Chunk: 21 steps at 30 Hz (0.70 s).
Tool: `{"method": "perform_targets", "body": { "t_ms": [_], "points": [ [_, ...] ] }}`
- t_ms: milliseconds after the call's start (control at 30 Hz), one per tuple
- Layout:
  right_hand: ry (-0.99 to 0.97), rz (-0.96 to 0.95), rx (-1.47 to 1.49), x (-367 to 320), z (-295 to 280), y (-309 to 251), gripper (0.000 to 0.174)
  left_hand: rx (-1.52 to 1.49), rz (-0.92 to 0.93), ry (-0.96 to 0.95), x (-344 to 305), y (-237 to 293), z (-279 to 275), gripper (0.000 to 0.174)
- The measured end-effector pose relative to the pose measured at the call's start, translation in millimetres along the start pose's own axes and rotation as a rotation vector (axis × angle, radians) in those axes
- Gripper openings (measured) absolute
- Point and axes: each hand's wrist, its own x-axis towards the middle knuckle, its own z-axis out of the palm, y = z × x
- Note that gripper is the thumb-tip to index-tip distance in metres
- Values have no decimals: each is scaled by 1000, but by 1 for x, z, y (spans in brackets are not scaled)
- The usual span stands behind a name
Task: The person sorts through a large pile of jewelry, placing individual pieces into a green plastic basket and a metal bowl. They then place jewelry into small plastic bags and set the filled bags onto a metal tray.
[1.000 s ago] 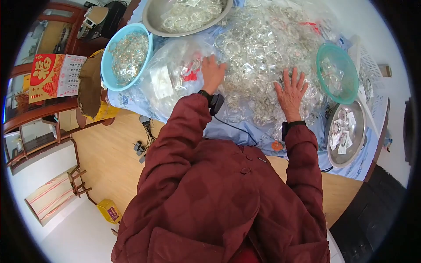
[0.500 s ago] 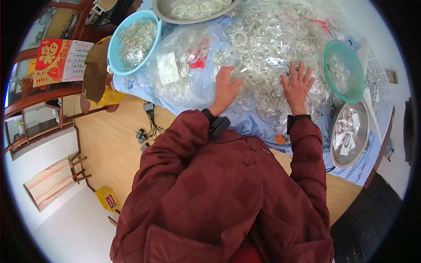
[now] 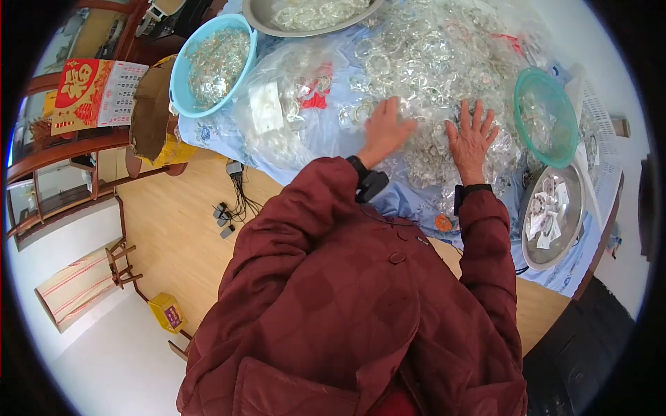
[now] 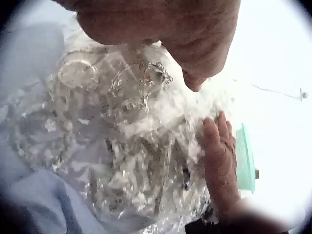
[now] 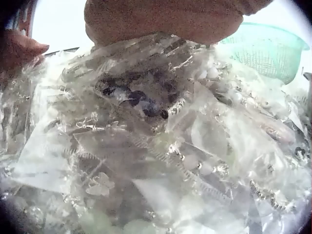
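Observation:
A wide heap of bracelets in clear plastic sleeves covers the middle of the table. My right hand rests palm down on its near right part, fingers spread. At the heap's near left edge is my left hand, its fingers extended and thumb apart. The left wrist view shows silvery chain pieces just below the left hand. Dark beads in a sleeve lie beneath the right hand in the right wrist view. Neither hand grips anything.
Left of the heap lies a large clear bag with red pieces. Behind it stand a blue basin and a steel bowl. At the right are a green basket and a steel dish with carded pieces.
My left hand has moved right, from beside the clear bag to the heap's left edge, closer to the right hand. The right hand stays on the heap. The head view has shifted slightly.

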Motion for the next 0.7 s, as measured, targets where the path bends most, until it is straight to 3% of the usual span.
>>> {"method": "perform_targets", "body": {
  "t_ms": [133, 300, 567, 700],
  "points": [
    [-4, -1, -3, 0, 2, 2, 60, -167, 118, 121, -12, -5, 24, 67],
    [29, -12, 21, 0, 3, 3, 60, -132, 219, 101, -18, -31, 10, 62],
    [9, -8, 27, -1, 2, 3, 61, -93, -102, 307, -21, -65, -2, 51],
    [14, -14, 30, 0, 3, 3, 62, -60, 118, 217, -15, -67, 10, 41]
  ]
}}
